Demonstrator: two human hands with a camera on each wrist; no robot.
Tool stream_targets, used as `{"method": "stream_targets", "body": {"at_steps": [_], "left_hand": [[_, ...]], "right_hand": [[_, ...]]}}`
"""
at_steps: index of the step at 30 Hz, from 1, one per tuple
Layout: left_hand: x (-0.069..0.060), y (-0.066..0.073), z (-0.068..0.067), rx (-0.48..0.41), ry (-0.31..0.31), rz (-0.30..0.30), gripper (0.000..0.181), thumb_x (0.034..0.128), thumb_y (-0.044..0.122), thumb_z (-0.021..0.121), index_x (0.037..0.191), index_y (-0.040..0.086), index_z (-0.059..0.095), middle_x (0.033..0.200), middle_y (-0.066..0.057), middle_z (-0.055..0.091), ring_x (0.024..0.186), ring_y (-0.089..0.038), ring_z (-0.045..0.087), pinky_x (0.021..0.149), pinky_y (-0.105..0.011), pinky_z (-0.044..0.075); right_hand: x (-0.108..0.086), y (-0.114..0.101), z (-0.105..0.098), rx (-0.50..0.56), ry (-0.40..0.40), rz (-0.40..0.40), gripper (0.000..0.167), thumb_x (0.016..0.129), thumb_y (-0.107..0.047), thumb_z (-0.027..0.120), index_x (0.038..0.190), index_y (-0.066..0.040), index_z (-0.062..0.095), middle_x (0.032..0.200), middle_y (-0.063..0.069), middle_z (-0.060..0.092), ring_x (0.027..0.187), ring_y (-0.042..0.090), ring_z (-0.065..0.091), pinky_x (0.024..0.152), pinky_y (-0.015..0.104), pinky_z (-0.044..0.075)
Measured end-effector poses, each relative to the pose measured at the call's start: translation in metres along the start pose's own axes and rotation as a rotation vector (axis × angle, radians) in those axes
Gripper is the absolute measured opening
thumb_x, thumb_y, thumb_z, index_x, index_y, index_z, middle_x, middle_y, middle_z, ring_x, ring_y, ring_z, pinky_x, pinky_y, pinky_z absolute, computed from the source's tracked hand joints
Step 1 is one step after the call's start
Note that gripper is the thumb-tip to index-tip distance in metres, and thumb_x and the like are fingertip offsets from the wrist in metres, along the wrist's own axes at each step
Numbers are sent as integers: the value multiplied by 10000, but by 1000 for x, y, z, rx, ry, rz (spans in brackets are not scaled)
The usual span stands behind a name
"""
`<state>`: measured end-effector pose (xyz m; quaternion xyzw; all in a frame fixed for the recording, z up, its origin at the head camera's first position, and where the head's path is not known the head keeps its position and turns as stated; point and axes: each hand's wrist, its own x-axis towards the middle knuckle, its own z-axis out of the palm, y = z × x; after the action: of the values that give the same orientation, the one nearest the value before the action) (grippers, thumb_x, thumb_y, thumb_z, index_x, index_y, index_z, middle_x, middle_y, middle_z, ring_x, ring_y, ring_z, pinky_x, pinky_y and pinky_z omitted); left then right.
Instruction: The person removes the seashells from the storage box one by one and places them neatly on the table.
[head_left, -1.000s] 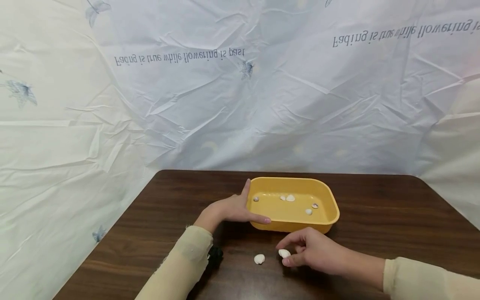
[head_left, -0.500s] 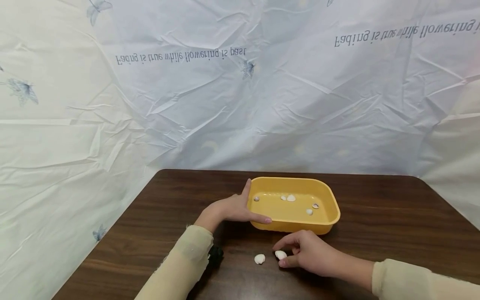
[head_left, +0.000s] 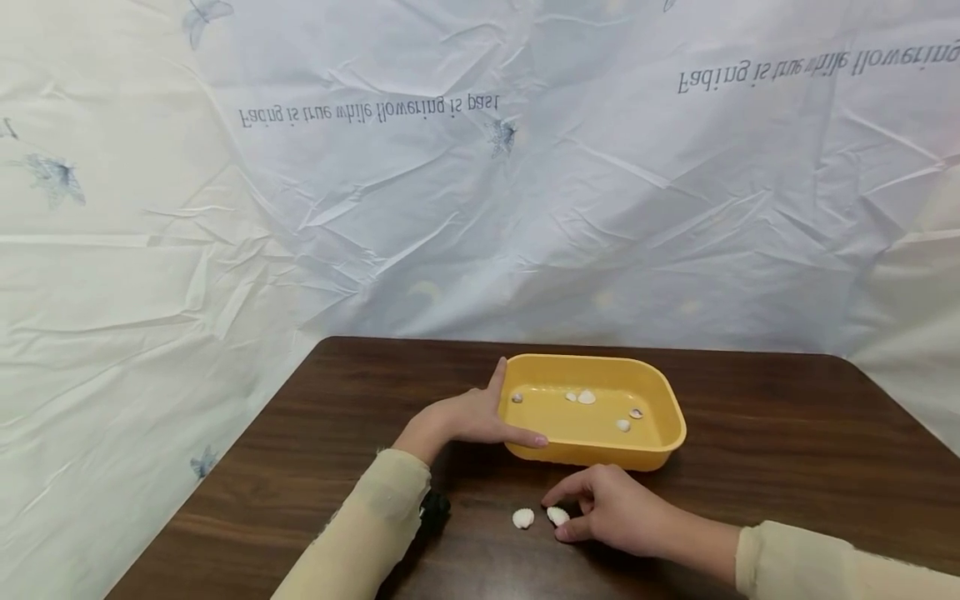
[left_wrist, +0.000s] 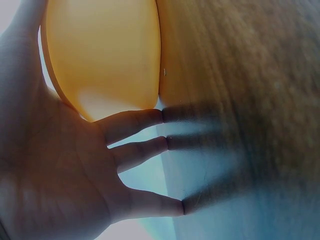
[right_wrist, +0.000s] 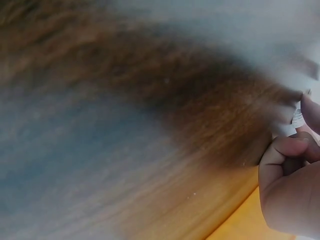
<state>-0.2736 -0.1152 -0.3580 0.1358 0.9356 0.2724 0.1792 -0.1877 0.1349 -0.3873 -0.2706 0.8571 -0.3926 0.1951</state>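
Note:
In the head view, the left hand [head_left: 480, 417] rests against the left end of a yellow tray [head_left: 600, 454], thumb along its near rim. The left wrist view shows that hand [left_wrist: 65, 160] with fingers spread beside the yellow wall [left_wrist: 105, 55]. The right hand [head_left: 622, 512] is in front of the tray, a ribbed white shell [head_left: 557, 516] between thumb and index finger at the table. A second white shell [head_left: 523, 518] lies just left of it. At the right wrist view's edge, the right hand [right_wrist: 295, 185] has the shell [right_wrist: 297, 118] at its fingertips.
Inside the tray lie several small shells, among them a white one [head_left: 587, 397] and a purplish one [head_left: 636, 413]. A dark object [head_left: 433, 510] sits beside the left forearm. Pale printed cloth [head_left: 420, 208] hangs behind the brown table [head_left: 360, 375].
The right hand has moved slightly left and toward the near side with its shell, closer to the shell on the table. The left hand stays at the tray.

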Motion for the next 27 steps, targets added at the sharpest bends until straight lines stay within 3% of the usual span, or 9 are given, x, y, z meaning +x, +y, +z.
{"method": "stream_targets", "body": {"at_steps": [9, 16, 19, 23, 27], "left_hand": [[1, 1, 0, -2, 9, -10, 1473, 730, 842, 771, 1690, 314, -214, 1701, -275, 329, 1538, -396, 433, 1192, -538, 434], [1, 1, 1, 13, 28, 14, 1493, 735, 820, 785, 1699, 253, -204, 1585, -283, 493, 1409, -350, 563, 1130, -487, 484], [1, 1, 0, 9, 22, 5, 1499, 726, 842, 776, 1694, 272, -216, 1634, -285, 437, 1459, -382, 523, 1156, -519, 468], [1, 0, 0, 9, 10, -15, 1490, 718, 871, 756, 1689, 305, -223, 1699, -273, 343, 1529, -409, 449, 1198, -555, 430], [2, 1, 1, 15, 4, -14, 1488, 720, 871, 754, 1694, 294, -211, 1696, -277, 344, 1525, -404, 457, 1200, -548, 429]], "right_hand": [[2, -1, -10, -3, -8, -52, 286, 887, -262, 878, 1155, -181, 819, 588, -150, 425, 518, 12, 390, 511, 204, 397], [4, -57, -54, -80, 92, -54, 294, 852, -277, 908, 1116, -174, 833, 610, -75, 433, 564, 65, 384, 544, 228, 364], [10, -69, -80, -90, 127, -10, 345, 883, -341, 882, 1185, -185, 817, 612, -55, 446, 544, 100, 391, 538, 265, 389], [16, -63, -106, -73, 133, 57, 437, 944, -377, 823, 1315, -155, 760, 598, -25, 448, 529, 152, 415, 577, 338, 462], [20, -44, -120, -108, 151, 102, 485, 962, -395, 801, 1367, -140, 729, 592, -16, 438, 545, 178, 439, 600, 363, 473]]}}
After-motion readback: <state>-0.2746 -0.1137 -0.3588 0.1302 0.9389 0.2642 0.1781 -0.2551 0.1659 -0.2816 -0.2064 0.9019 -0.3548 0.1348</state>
